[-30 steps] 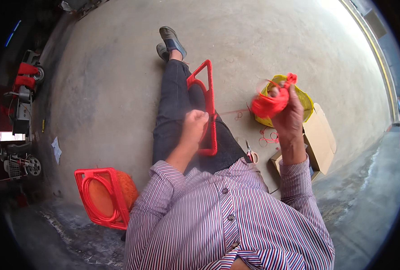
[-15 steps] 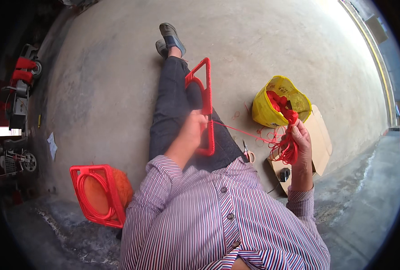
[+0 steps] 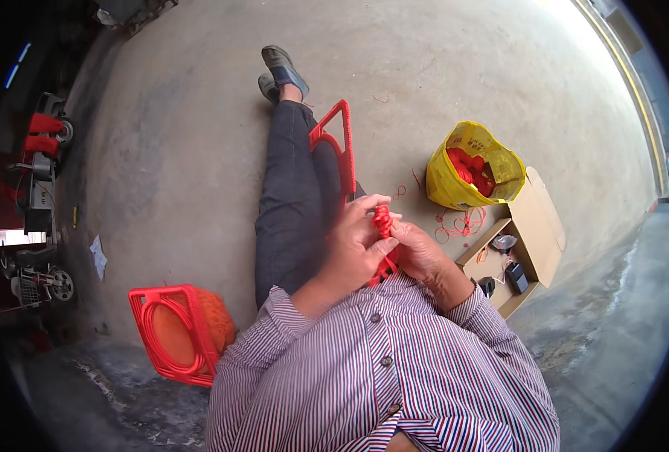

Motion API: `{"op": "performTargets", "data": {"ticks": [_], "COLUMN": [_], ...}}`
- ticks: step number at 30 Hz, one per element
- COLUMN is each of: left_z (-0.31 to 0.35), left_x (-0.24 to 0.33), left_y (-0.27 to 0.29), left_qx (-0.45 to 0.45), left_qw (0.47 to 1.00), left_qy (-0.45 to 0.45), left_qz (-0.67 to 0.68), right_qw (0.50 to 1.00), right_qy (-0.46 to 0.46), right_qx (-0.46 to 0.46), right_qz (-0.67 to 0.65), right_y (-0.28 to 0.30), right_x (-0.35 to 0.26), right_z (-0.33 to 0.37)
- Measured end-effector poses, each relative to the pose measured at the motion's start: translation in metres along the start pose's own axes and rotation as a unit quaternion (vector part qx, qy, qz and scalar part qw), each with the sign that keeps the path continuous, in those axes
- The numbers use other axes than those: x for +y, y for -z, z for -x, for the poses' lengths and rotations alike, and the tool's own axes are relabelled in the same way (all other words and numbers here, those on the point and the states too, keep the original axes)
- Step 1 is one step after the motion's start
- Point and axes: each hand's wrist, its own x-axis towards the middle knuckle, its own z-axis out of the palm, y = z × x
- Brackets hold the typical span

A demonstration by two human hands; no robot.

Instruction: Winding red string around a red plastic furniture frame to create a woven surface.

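Observation:
A bundle of red cord (image 3: 382, 218) is gathered between my two hands, above my lap. My left hand (image 3: 352, 247) closes on it from the left, thumb and fingers around the coils. From the other side my right hand (image 3: 422, 253) pinches the same bundle, and loose strands hang below toward my shirt. A red cord-wrapped frame (image 3: 347, 154) with a curved inner part rests over my legs just beyond the hands. Its near end is hidden behind my left hand.
At the right stands a yellow bag (image 3: 443, 175) with red cord inside. Loose red cord (image 3: 466, 224) lies beside an open cardboard box (image 3: 543, 226) holding small items. Another red frame (image 3: 170, 331) leans against an orange rounded object (image 3: 217, 316) at the left.
My right hand has brought the cord bundle from beside the yellow bag to the middle. My left hand has left the frame's side and joined it on the bundle.

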Motion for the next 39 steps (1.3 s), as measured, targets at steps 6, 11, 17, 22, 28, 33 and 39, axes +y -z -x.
{"op": "performTargets", "data": {"ticks": [6, 11, 17, 22, 28, 33, 39], "left_z": [-0.017, -0.011, -0.015, -0.008, -0.012, -0.01, -0.013], "left_x": [-0.018, -0.038, -0.058, -0.074, -0.09, -0.093, -0.103], "left_y": [0.054, 0.056, 0.016, 0.014, 0.006, 0.001, -0.003], "left_qx": [0.136, -0.104, 0.001, 0.087, 0.08, 0.059, 0.083], "left_qw": [0.99, 0.915, 0.953, 0.965, 0.853, 0.842, 0.828], "left_qy": [0.03, -0.02, 0.144, 0.112, 0.37, 0.367, 0.37], "left_qz": [-0.026, -0.389, -0.266, -0.222, 0.359, 0.391, 0.413], "right_qw": [0.965, 0.802, 0.817, 0.756, 0.925, 0.937, 0.963], "right_qy": [0.119, 0.207, 0.05, 0.235, 0.285, 0.266, 0.134], "right_qx": [-0.097, -0.024, -0.103, -0.029, -0.084, -0.171, -0.223], "right_qz": [0.214, 0.56, 0.565, 0.611, 0.238, 0.149, 0.069], "right_y": [0.049, 0.052, 0.035, 0.042, -0.005, -0.027, -0.05], "right_x": [-0.043, -0.037, -0.034, -0.047, -0.072, -0.066, -0.04], "right_z": [-0.047, -0.093, -0.091, -0.079, -0.031, 0.02, 0.066]}}
